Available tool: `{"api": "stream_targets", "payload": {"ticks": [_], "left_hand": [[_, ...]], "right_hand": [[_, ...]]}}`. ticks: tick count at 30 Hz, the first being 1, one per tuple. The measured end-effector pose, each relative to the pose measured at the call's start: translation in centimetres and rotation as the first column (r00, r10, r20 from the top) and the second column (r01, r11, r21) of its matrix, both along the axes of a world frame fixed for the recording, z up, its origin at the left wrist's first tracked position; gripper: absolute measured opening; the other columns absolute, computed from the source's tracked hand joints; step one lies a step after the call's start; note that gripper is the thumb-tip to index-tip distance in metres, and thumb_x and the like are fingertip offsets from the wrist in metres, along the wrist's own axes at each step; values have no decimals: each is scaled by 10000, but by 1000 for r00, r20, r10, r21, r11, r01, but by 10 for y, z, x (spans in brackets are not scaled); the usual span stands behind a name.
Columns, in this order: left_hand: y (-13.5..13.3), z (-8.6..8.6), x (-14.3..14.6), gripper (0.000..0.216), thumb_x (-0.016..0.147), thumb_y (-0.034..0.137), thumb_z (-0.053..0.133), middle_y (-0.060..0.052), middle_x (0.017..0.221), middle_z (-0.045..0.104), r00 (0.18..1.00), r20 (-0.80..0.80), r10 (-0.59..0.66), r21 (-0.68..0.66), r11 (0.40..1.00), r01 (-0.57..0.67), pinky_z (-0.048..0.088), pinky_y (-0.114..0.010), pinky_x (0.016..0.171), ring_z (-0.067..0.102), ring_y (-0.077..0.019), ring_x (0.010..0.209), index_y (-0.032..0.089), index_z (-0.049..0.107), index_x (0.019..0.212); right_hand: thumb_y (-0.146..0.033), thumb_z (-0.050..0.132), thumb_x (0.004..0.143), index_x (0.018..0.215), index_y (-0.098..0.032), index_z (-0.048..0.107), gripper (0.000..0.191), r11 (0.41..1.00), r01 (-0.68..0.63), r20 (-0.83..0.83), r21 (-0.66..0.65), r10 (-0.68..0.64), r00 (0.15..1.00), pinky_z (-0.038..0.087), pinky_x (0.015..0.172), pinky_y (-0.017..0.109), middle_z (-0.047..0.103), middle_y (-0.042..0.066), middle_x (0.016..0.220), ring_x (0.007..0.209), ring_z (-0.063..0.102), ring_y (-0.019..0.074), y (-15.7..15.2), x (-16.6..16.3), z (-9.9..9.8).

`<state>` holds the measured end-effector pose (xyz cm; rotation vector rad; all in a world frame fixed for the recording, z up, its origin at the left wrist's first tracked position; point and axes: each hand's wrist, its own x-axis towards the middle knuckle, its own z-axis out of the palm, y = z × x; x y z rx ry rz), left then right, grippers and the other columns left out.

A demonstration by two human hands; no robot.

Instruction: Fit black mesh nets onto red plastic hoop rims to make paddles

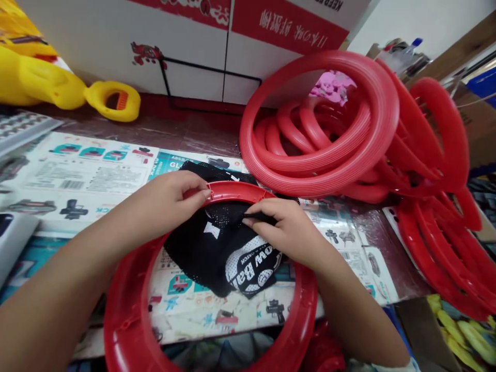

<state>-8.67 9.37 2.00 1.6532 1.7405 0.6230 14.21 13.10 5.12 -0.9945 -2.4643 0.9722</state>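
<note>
A red plastic ring (129,310) with a hollow, ribbed inner side faces up and leans toward me over the table's front edge. My left hand (176,196) is closed, thumb and fingers pinching the ring's far rim. Black mesh fabric (194,253) with white printed lettering lies across and under that far part, partly inside the ring's opening. Just right of the left hand, my right hand (284,227) is closed in a pinch on a gathered edge of the mesh. Its wrist passes over the ring's right side.
Red ring parts (321,181) are piled at the back right, with more red half shells (445,258) at the right edge. Yellow plastic pieces (112,101) lie at the back left, before a white and red carton (194,46). Printed cardboard (96,165) covers the tabletop. Yellow items (468,330) fill a box lower right.
</note>
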Motion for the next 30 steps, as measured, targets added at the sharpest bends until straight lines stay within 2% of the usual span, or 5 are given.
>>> {"api": "stream_targets", "payload": {"ticks": [5, 10, 15, 22, 30], "left_hand": [[-8, 2, 3, 278, 855, 473, 512, -18, 1090, 698, 978, 210, -22, 9, 1000, 21, 501, -366, 830, 643, -257, 1014, 269, 699, 879], [-9, -1, 12, 273, 884, 445, 503, -23, 1183, 678, 958, 271, -95, 83, 994, 75, 506, -377, 868, 639, -261, 1056, 271, 706, 940], [-11, 1, 22, 347, 912, 453, 510, -43, 1109, 696, 925, 366, -99, 114, 992, 61, 533, -354, 811, 658, -217, 928, 240, 640, 1153], [-8, -7, 25, 273, 824, 487, 609, -20, 1220, 653, 896, 380, -231, 164, 970, 180, 464, -416, 1004, 582, -255, 1150, 284, 725, 964], [-7, -9, 27, 306, 859, 413, 523, -50, 1113, 649, 949, 274, -156, 165, 980, 114, 508, -380, 851, 618, -242, 984, 221, 675, 675]], "right_hand": [[-162, 702, 798, 819, -167, 729, 34, 958, -151, -180, -244, 109, 978, 506, 722, 217, 707, 9, 828, 766, 657, 114, -4, 0, 9], [-127, 639, 817, 852, -175, 727, 106, 956, -48, -48, -290, 35, 998, 511, 730, 209, 725, -18, 813, 751, 664, 104, -4, 0, 27], [-135, 657, 801, 846, -174, 719, 85, 909, -166, -15, -382, 174, 985, 516, 686, 190, 721, -32, 779, 694, 655, 92, 0, -4, 36], [-155, 653, 814, 863, -182, 736, 101, 972, 172, -42, -162, -181, 983, 507, 801, 249, 740, 4, 889, 833, 676, 134, 4, -9, 2], [-201, 626, 850, 1027, -191, 684, 187, 977, 186, -113, -106, -198, 974, 517, 841, 268, 725, 12, 983, 905, 672, 147, 3, -6, -12]]}}
